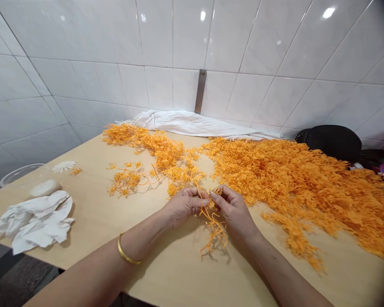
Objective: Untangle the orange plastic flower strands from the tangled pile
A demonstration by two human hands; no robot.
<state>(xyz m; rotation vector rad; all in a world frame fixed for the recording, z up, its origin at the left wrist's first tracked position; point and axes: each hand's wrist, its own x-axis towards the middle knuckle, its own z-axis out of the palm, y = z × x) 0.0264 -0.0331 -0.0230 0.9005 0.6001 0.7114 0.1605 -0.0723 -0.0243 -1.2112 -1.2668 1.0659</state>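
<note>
a: orange strands [213,221], where r they?
b: pinched btw both hands, just above the wood table [92,213], loose ends hanging to 6 o'clock & touching the top.
a: grip?
b: left hand [182,207] w/ thumb & fingertips pressed together on the top of the bunch. right hand [233,209] same, nipping it from the other side. fingertips nearly meet.
a: what's around?
b: big orange heap [307,183] at 2 o'clock of the hands, running to the table's right edge. smaller heap [160,149] at 11, a thin cluster [126,181] at 10. crumpled white tissue [38,221] at 9, near the left edge. clear bowl [19,175] & a white flower [63,166] just beyond it. white cloth [192,123] at 12 along the tiled wall. gold bangle [126,253] on the left wrist.
</note>
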